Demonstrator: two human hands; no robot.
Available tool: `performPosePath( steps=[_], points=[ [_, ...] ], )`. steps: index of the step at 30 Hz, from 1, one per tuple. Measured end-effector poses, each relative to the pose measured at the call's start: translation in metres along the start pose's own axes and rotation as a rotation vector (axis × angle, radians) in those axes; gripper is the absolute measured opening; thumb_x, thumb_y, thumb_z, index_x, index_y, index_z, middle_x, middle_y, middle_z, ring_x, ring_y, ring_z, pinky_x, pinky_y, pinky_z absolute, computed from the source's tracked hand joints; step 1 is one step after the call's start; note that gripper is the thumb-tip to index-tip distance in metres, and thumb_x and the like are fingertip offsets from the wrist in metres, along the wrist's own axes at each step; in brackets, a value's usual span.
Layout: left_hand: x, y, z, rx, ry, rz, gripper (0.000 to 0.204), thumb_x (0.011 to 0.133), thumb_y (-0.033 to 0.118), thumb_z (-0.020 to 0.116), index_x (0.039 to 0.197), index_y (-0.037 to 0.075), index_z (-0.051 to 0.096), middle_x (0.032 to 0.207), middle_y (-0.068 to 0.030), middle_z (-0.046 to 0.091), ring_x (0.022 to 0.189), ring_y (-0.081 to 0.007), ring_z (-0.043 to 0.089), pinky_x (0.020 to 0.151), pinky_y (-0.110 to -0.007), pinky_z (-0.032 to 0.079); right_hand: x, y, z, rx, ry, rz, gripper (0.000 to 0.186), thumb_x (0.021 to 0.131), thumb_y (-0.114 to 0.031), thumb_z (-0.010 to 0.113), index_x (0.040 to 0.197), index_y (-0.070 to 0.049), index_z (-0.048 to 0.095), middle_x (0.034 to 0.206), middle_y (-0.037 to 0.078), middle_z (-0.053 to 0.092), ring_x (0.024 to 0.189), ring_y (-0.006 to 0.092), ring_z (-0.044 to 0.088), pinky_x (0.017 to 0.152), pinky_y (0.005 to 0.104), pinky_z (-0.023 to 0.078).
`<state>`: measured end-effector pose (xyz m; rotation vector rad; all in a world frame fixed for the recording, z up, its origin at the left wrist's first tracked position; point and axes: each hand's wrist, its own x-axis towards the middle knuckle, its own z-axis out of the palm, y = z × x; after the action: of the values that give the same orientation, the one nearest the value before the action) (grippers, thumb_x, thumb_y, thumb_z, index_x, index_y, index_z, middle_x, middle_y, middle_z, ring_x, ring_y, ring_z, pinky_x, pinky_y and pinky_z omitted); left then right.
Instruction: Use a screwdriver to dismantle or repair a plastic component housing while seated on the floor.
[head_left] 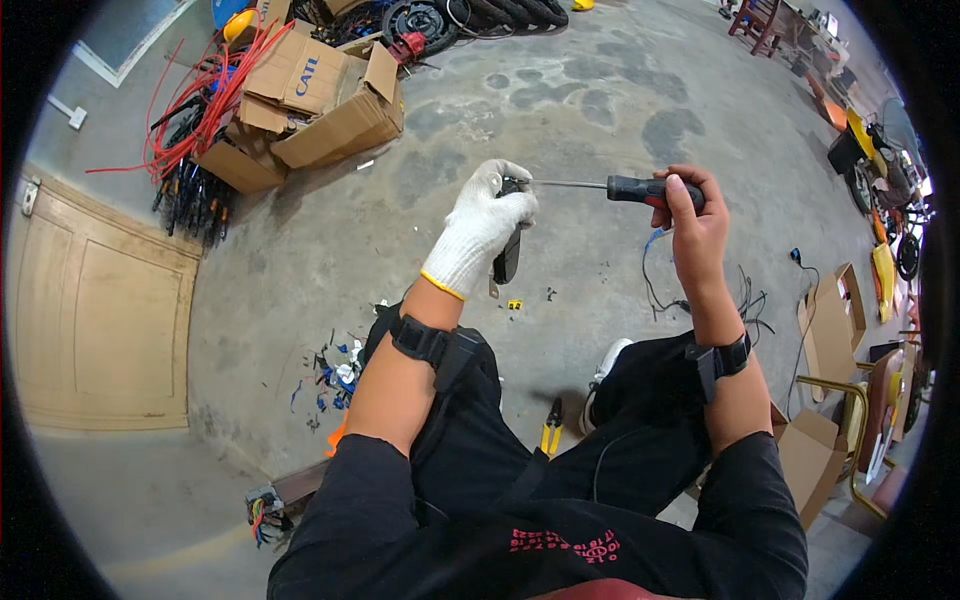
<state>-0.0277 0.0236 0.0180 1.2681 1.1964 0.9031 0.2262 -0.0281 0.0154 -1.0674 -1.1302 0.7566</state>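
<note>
My left hand (485, 212), in a white knitted glove, is closed around a black elongated part (507, 258). The part's lower end sticks out below my fingers; its exact kind I cannot make out. A screwdriver (640, 189) with a black and red handle is gripped in my bare right hand (697, 215). Its thin metal shaft lies nearly level and points left. The tip meets the upper end of the black part at my gloved fingers, where the glove partly hides the contact.
Yellow-handled pliers (551, 428) and a small yellow piece (515, 305) lie on the concrete floor. Cut scraps (335, 375) are scattered beside my left knee. Cardboard boxes (345, 130) and red cables (215, 110) stand far left. Loose black wires (750, 300) and an open carton (812, 455) are on the right.
</note>
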Motion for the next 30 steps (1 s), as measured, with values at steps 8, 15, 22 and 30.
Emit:
performPosePath(
  steps=[8,15,22,30],
  points=[
    [0.001,-0.001,-0.004,-0.04,-0.005,0.016,0.025,0.08,0.002,0.065,0.104,0.004,0.057,0.085,-0.0053,0.061,0.073,-0.0149,0.063,0.07,-0.029,0.054,-0.002,-0.004,-0.002,0.008,0.058,-0.074,0.023,0.098,-0.019,0.063,0.11,0.0,0.059,0.096,0.01,0.07,0.062,0.0086,0.059,0.053,0.0225,0.044],
    [-0.006,0.002,0.004,-0.245,-0.084,0.008,0.024,0.081,0.001,0.066,0.103,0.004,0.059,0.088,-0.0053,0.062,0.076,-0.0161,0.065,0.071,-0.03,0.055,0.005,0.001,-0.01,-0.011,0.213,-0.084,0.026,0.101,-0.023,0.058,0.111,0.001,0.061,0.087,0.007,0.068,0.074,0.0099,0.061,0.068,0.0248,0.049],
    [-0.003,-0.006,0.013,-0.046,-0.228,0.122,0.031,0.08,0.0,0.066,0.11,0.004,0.059,0.093,-0.004,0.061,0.081,-0.0148,0.064,0.077,-0.029,0.053,-0.005,0.003,0.016,-0.106,-0.014,-0.053,0.019,0.097,-0.016,0.061,0.106,0.0,0.063,0.082,0.005,0.066,0.074,0.01,0.063,0.065,0.0245,0.05],
    [-0.007,-0.022,0.031,0.284,-0.165,0.469,0.049,0.082,-0.002,0.062,0.129,0.006,0.053,0.11,-0.0072,0.062,0.099,-0.0163,0.061,0.089,-0.029,0.051,-0.02,0.014,0.045,-0.104,-0.32,0.298,0.031,0.095,-0.024,0.068,0.117,-0.003,0.066,0.086,0.004,0.068,0.074,0.0107,0.064,0.064,0.0255,0.051]
  ],
)
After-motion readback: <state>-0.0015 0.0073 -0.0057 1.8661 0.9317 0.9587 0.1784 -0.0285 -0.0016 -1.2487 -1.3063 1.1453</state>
